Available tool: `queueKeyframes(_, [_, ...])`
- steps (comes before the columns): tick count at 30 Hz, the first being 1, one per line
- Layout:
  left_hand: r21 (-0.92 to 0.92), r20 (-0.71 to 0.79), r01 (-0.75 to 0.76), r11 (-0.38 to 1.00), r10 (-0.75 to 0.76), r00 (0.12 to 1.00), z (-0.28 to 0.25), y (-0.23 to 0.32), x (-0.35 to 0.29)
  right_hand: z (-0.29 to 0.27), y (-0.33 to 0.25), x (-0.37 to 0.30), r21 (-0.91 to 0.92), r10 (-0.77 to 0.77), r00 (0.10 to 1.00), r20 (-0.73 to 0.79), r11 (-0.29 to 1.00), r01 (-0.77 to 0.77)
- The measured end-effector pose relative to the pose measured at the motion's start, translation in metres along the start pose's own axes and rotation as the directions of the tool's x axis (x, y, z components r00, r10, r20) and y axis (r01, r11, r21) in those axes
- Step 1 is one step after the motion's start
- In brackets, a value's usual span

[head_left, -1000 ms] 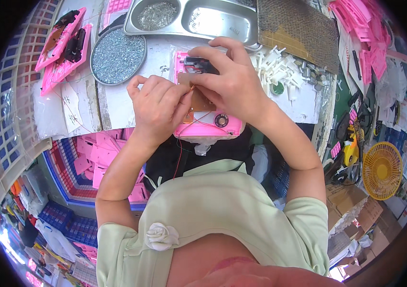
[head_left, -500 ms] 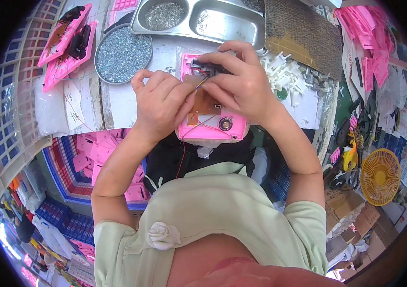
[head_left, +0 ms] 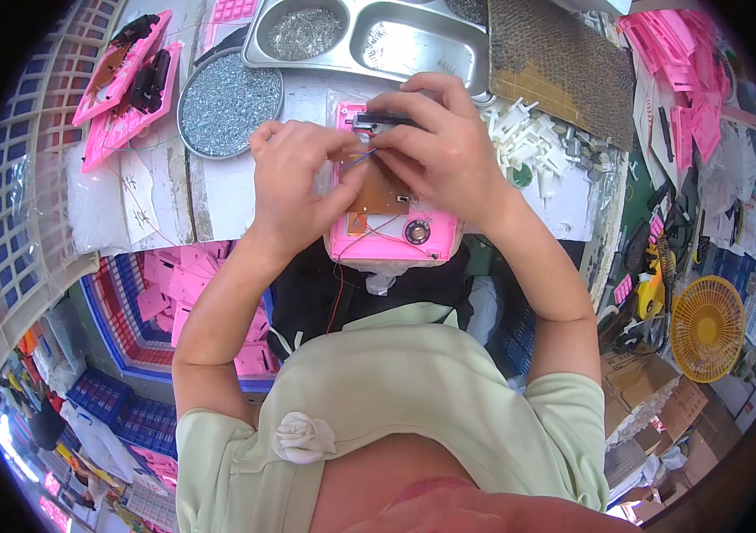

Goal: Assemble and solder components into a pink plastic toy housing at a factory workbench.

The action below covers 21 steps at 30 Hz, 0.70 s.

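Note:
A pink plastic housing [head_left: 395,240] lies in front of me, with a brown circuit board [head_left: 379,191] inside and a small round speaker [head_left: 418,232] near its lower right. At its upper end my right hand [head_left: 449,147] curls its fingers around a black bar-shaped part [head_left: 382,118]. Thin wires [head_left: 358,160], one blue, run between my hands above the board. My left hand [head_left: 300,182] hovers at the board's left side, thumb and forefinger apart with the wires between them. The right fingertips partly cover the black part's underside and the wire ends.
A round tray of small screws [head_left: 230,105] and a metal compartment tray [head_left: 356,55] stand beyond. Pink housings with black parts [head_left: 129,93] lie far left. White plastic pieces [head_left: 533,147] and a brown textured sheet [head_left: 562,75] sit right. A basket of pink parts [head_left: 129,351] is below the table's edge.
My left thumb and forefinger have parted from their pinch on the wires. The black part has tilted and shows more of its long side under my right fingers.

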<state>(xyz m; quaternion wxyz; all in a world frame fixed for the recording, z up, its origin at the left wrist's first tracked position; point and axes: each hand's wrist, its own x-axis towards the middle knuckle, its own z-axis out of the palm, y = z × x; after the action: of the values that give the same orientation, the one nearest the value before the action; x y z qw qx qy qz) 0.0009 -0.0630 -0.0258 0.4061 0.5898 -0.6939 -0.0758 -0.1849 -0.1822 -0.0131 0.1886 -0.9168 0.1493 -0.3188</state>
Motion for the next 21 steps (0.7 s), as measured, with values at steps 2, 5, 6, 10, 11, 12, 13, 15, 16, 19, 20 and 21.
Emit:
queueKeyframes(2, [-0.048, -0.039, 0.089, 0.995, -0.091, 0.995, 0.000, 0.002, -0.001, -0.005, 0.002, -0.003, 0.012, 0.019, 1.000, -0.012, 1.000, -0.018])
queueKeyframes(5, [-0.089, -0.040, 0.187, 0.978, -0.191, 0.981, 0.001, 0.004, -0.005, -0.010, 0.001, -0.007, 0.036, 0.044, 0.998, -0.033, 0.998, -0.043])
queueKeyframes(6, [-0.097, -0.031, 0.215, 0.972, -0.218, 0.975, 0.002, 0.005, -0.006, -0.011, 0.001, -0.009, 0.045, 0.053, 0.998, -0.040, 0.998, -0.051])
queueKeyframes(10, [-0.070, 0.032, 0.226, 0.972, -0.224, 0.974, 0.006, 0.008, -0.008, -0.010, -0.002, -0.017, 0.031, 0.049, 0.996, -0.077, 0.998, -0.047])
queueKeyframes(11, [-0.065, 0.037, 0.211, 0.975, -0.209, 0.977, 0.007, 0.007, -0.007, -0.010, -0.002, -0.019, 0.023, 0.049, 0.996, -0.079, 0.999, -0.047])
queueKeyframes(12, [-0.060, 0.042, 0.197, 0.979, -0.195, 0.980, 0.008, 0.007, -0.006, -0.010, -0.002, -0.021, 0.015, 0.049, 0.995, -0.082, 0.999, -0.048])
queueKeyframes(13, [-0.052, 0.035, 0.173, 0.984, -0.171, 0.985, 0.008, 0.008, -0.005, -0.011, -0.003, -0.021, 0.008, 0.048, 0.995, -0.085, 0.999, -0.047])
queueKeyframes(15, [-0.035, 0.026, 0.122, 0.992, -0.122, 0.992, 0.007, 0.008, -0.002, -0.011, -0.004, -0.023, -0.007, 0.048, 0.994, -0.094, 0.999, -0.049])
queueKeyframes(16, [-0.017, 0.008, 0.110, 0.994, -0.109, 0.994, 0.007, 0.008, -0.001, -0.012, -0.005, -0.023, -0.005, 0.048, 0.995, -0.091, 0.999, -0.048])
queueKeyframes(19, [0.017, -0.046, 0.077, 0.997, -0.076, 0.996, 0.008, 0.006, 0.000, -0.012, -0.006, -0.023, -0.001, 0.043, 0.996, -0.083, 0.999, -0.043])
queueKeyframes(20, [0.014, -0.067, 0.067, 0.998, -0.065, 0.996, 0.010, 0.005, -0.001, -0.011, -0.006, -0.023, -0.003, 0.039, 0.996, -0.081, 0.999, -0.039])
queueKeyframes(21, [0.010, -0.087, 0.056, 0.998, -0.055, 0.995, 0.012, 0.004, -0.001, -0.010, -0.006, -0.023, -0.006, 0.035, 0.996, -0.079, 0.999, -0.035])
